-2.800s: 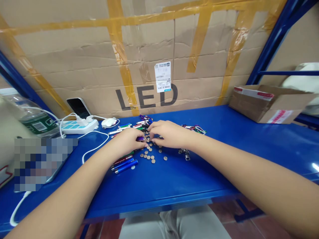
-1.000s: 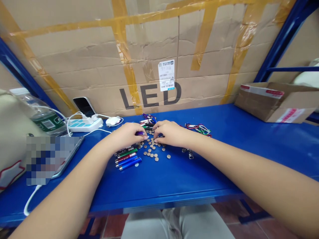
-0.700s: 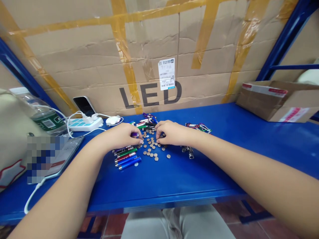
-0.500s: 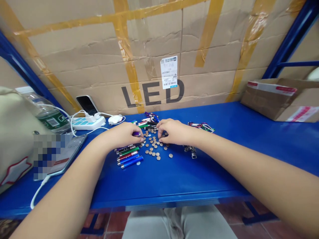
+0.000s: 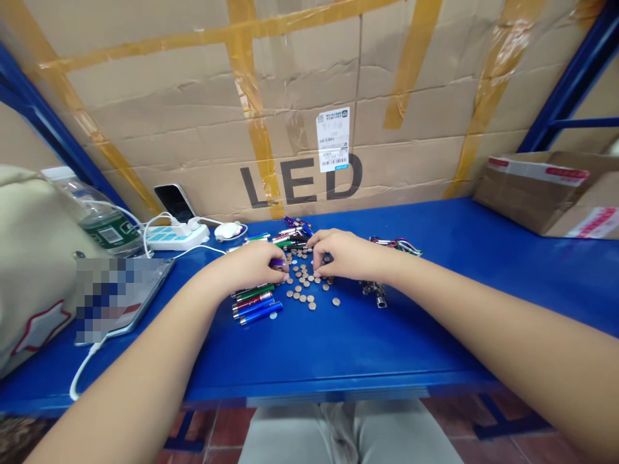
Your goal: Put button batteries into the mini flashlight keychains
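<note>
My left hand [image 5: 256, 265] is closed around a purple metal penlight tube [image 5: 277, 263], its fingertips low over the table beside scattered small round button cells [image 5: 304, 298]. Facing it, my right hand [image 5: 336, 254] has thumb and forefinger brought together among the same cells; whatever they pinch is too small to make out. Under and in front of my left hand lies a row of coloured tubes, with a blue tube [image 5: 261, 313] nearest me. More penlight tubes [image 5: 296, 235] are piled behind the cells. Small metal clips [image 5: 376, 294] lie just beyond my right wrist.
On the left of the blue table [image 5: 338, 361] are a phone [image 5: 130, 303], a bag [image 5: 33, 258], a bottle [image 5: 113, 232] and a white power strip [image 5: 176, 237] with cables. An open carton [image 5: 541, 193] stands at right. A large cardboard box [image 5: 193, 129] forms the back.
The whole view has shifted slightly, so everything appears a little further right. Both hands stay over the button cells, the left still holding the purple tube.
</note>
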`<state>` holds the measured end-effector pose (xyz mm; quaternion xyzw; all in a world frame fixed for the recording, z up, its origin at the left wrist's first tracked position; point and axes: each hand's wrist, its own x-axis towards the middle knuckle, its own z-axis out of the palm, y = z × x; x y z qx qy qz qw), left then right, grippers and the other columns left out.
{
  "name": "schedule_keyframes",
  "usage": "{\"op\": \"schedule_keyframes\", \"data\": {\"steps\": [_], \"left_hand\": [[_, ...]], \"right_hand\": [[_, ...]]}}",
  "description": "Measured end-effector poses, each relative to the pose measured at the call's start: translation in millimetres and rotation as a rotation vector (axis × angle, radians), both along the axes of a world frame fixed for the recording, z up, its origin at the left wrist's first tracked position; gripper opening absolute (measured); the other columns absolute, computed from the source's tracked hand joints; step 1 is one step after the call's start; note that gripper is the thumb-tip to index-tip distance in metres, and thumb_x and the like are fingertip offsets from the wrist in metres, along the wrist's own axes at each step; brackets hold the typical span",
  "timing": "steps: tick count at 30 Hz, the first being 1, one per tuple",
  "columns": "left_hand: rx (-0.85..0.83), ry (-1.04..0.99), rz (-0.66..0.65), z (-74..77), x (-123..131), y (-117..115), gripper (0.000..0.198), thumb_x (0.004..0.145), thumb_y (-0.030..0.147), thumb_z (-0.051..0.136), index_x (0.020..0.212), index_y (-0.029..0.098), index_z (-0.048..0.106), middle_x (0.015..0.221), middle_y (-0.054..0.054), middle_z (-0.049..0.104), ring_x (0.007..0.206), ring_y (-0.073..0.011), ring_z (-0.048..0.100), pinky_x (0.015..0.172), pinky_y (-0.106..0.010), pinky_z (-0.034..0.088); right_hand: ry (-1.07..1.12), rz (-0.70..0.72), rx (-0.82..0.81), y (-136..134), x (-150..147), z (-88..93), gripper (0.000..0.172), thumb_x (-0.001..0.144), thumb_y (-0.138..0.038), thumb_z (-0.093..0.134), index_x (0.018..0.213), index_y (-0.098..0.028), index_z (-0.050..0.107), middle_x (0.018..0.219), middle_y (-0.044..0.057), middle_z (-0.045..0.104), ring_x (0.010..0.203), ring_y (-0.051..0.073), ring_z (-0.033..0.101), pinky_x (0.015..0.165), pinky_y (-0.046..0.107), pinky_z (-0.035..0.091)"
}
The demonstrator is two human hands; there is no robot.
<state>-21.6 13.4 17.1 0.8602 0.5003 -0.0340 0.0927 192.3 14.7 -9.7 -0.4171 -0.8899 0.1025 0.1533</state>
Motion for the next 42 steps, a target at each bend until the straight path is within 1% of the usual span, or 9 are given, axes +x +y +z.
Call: {"op": "schedule_keyframes", "data": {"steps": [4,7,14,19,26,30,33,39,42], "left_hand": [[0.049,-0.047,-0.019,-2.4,2.9,-1.5,0.024,0.076,0.037,0.060,0.088,0.021,0.072,0.087,-0.003,0.072,0.075,-0.0181,0.062,0.066,-0.027,0.042],[0.050,-0.084,-0.035,-3.5,4.1,-1.9,0.021,0.076,0.037,0.060,0.084,0.021,0.071,0.088,-0.003,0.072,0.077,-0.0189,0.063,0.067,-0.028,0.043],[0.052,-0.095,-0.035,-4.8,6.8,-1.3,0.021,0.077,0.041,0.066,0.082,0.021,0.072,0.088,-0.003,0.072,0.079,-0.0198,0.063,0.069,-0.028,0.042],[0.075,-0.070,-0.041,-4.8,7.9,-2.5,0.027,0.076,0.047,0.068,0.076,0.020,0.069,0.079,-0.003,0.069,0.073,-0.0196,0.060,0.065,-0.028,0.039],[0.158,-0.051,-0.031,-6.9,11.2,-3.7,0.022,0.080,0.039,0.064,0.074,0.018,0.068,0.078,-0.004,0.069,0.072,-0.0191,0.059,0.063,-0.028,0.038],[0.143,-0.065,-0.051,-8.1,10.9,-5.3,0.014,0.079,0.026,0.060,0.080,0.019,0.072,0.084,-0.004,0.071,0.077,-0.0193,0.062,0.069,-0.028,0.042],[0.148,-0.099,-0.060,-8.0,10.3,-6.1,0.018,0.081,0.031,0.058,0.079,0.019,0.072,0.084,-0.004,0.071,0.077,-0.0195,0.062,0.073,-0.030,0.044],[0.384,-0.414,0.079,-3.1,10.7,-6.3,0.030,0.090,0.032,0.045,0.103,0.019,0.068,0.108,-0.006,0.068,0.101,-0.0218,0.060,0.094,-0.036,0.046],[0.393,-0.501,0.080,-3.5,11.7,-7.0,0.030,0.092,0.031,0.043,0.108,0.020,0.066,0.114,-0.005,0.066,0.110,-0.0212,0.057,0.101,-0.037,0.042]], "right_hand": [[-0.023,0.005,-0.001,-1.3,0.4,1.6,0.006,0.078,-0.024,0.070,0.076,-0.023,0.075,0.125,0.005,0.063,0.116,0.025,0.057,0.099,0.039,0.042],[-0.031,-0.014,0.038,-1.7,1.2,2.4,0.013,0.084,-0.030,0.065,0.084,-0.022,0.076,0.129,0.007,0.061,0.118,0.027,0.056,0.101,0.040,0.042],[0.026,-0.038,0.097,4.4,5.6,-2.2,0.015,0.086,-0.028,0.060,0.085,-0.021,0.074,0.125,0.007,0.063,0.116,0.025,0.057,0.100,0.041,0.043],[0.023,-0.041,0.098,5.4,6.7,-3.6,0.017,0.086,-0.030,0.059,0.086,-0.021,0.073,0.125,0.007,0.063,0.115,0.025,0.058,0.099,0.040,0.043],[0.010,-0.084,0.082,0.2,7.2,5.5,0.017,0.088,-0.027,0.057,0.089,-0.021,0.073,0.123,0.007,0.064,0.114,0.024,0.057,0.101,0.038,0.043],[-0.023,-0.049,0.072,1.2,11.7,7.3,0.016,0.084,-0.024,0.060,0.091,-0.023,0.074,0.125,0.007,0.062,0.118,0.026,0.055,0.103,0.041,0.041],[-0.062,0.002,0.059,2.4,14.5,5.1,0.020,0.082,-0.024,0.060,0.095,-0.025,0.076,0.131,0.007,0.059,0.124,0.029,0.051,0.105,0.046,0.039],[-0.112,0.016,0.077,4.4,13.1,-0.9,0.021,0.080,-0.028,0.063,0.095,-0.028,0.077,0.134,0.008,0.058,0.124,0.032,0.050,0.104,0.049,0.039],[-0.122,0.000,0.087,5.9,12.0,-2.8,0.019,0.079,-0.028,0.063,0.092,-0.028,0.077,0.130,0.007,0.060,0.120,0.031,0.053,0.102,0.048,0.040]]}}
